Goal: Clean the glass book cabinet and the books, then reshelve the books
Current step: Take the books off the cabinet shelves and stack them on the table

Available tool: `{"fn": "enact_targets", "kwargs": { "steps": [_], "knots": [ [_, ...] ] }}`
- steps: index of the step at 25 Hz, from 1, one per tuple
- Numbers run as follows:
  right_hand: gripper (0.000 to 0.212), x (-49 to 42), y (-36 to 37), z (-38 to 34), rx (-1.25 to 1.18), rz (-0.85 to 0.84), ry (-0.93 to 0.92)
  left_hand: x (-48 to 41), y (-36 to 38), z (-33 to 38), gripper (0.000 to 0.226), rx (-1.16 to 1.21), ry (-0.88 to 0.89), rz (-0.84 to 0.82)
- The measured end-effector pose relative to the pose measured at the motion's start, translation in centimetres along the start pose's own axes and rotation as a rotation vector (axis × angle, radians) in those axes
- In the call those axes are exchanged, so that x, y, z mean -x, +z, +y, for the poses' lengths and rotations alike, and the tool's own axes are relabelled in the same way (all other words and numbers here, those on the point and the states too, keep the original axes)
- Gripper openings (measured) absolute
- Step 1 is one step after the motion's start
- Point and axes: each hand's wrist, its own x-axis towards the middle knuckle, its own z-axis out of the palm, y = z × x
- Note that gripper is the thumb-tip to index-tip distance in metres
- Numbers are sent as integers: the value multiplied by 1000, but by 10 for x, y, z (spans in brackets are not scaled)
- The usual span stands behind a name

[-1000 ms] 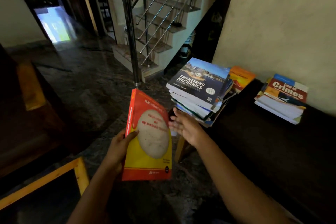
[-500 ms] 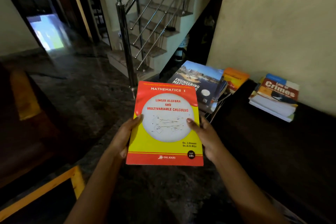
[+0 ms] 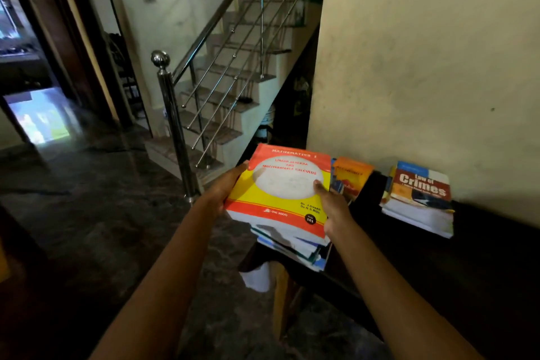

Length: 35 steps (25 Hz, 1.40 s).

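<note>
A red and yellow mathematics book (image 3: 280, 184) lies flat on top of a stack of books (image 3: 295, 245) at the left end of a dark table (image 3: 438, 272). My left hand (image 3: 226, 188) grips its left edge, thumb on the cover. My right hand (image 3: 331, 207) holds its right edge with the thumb on the cover. Behind the stack an orange book (image 3: 352, 174) shows. A second pile topped by a "Law of Crimes" book (image 3: 420, 193) lies further right against the wall.
A steel stair post (image 3: 172, 123) and railing stand just left of the stack, with stairs behind. Dark stone floor (image 3: 102, 199) spreads to the left toward a doorway. A white object (image 3: 257, 276) hangs under the table end.
I turned the mathematics book face up, took it in both hands, then moved it forward and right onto the stack, covering the Engineering Mechanics book.
</note>
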Motion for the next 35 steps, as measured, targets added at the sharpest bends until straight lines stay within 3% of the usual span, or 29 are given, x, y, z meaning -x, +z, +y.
{"fn": "enact_targets", "kwargs": {
  "steps": [5, 8, 10, 12, 15, 18, 20, 22, 27, 33, 35],
  "knots": [
    [54, -45, 1, -2, 135, 102, 3, -57, 12, 0, 36, -79, -26, -4],
    [57, -59, -7, 9, 627, 175, -57, -86, 14, -26, 56, -165, 8, 21],
    [58, -60, -14, 16, 891, 215, -160, -97, 11, -38, 55, -108, 11, 53],
    [61, -54, -15, 22, 858, 164, -181, -102, 11, -41, 42, -81, 21, 57],
    [56, -45, -20, 28, 721, 97, -204, -101, 10, -38, 46, -278, 91, 117],
    [42, -18, -32, 15, 574, 32, -207, -77, 16, -34, 46, -659, 413, 237],
    [38, 3, -50, 8, 541, -18, -170, -48, 31, -37, 39, -672, 620, 207],
    [33, 28, -78, 2, 587, -71, -143, -15, 55, -54, 31, -591, 667, 88],
    [30, 97, -179, 16, 770, -68, -147, 48, 124, -127, 15, -503, 529, -141],
    [32, 205, -375, 44, 828, 241, -50, 122, 264, -232, 23, -591, 201, -431],
    [31, 243, -442, 50, 830, 343, -13, 147, 313, -269, 28, -645, 170, -522]
  ]
}}
